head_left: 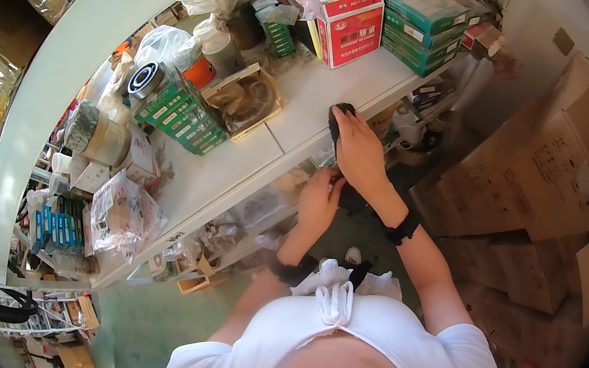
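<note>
My right hand [361,152] is closed over a dark, fuzzy-edged black thing [334,124] at the front edge of the white shelf [313,107]. The palm hides most of it, so I cannot tell its kind. Just below and to the left, my left hand [318,201] has its thumb and fingers pinched together close to the shelf edge. Something small and dark shows at those fingertips, too small to name. Each wrist wears a black band. Behind the hands on the shelf lies an open, shallow box [275,110] with a brownish ring-shaped part in it.
Left along the shelf stand stacked green boxes [187,120] with a bearing [145,78] on top, a jar [106,139] and a plastic bag [126,217]. Farther back are a red-and-white box [350,30] and green cartons [421,32]. Large cardboard boxes [537,169] lean at the right.
</note>
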A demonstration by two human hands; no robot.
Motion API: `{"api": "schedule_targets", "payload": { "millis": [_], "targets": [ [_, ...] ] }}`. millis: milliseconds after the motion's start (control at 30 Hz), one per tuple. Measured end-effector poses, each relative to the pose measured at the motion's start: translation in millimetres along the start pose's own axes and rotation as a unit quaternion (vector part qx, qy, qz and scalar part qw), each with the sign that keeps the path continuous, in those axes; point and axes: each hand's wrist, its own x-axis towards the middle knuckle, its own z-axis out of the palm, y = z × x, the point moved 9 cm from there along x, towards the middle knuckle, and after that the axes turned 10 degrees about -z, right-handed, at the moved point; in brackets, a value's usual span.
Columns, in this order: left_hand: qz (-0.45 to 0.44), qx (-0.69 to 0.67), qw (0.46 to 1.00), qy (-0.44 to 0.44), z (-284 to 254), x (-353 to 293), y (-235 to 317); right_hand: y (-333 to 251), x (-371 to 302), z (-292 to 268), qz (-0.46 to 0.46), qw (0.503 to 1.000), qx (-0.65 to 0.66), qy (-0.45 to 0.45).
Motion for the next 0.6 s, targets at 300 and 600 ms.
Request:
{"api": "schedule_targets", "payload": {
  "millis": [300,600],
  "targets": [
    [-0.003,-0.007,0.998,0.066,-28,-17,7,0,37,33,0.033,0.99,0.028,-0.134],
    [-0.093,-0.296,0.949,-0.047,16,-24,-12,28,60,51,0.028,0.987,0.027,-0.157]
  ]
}}
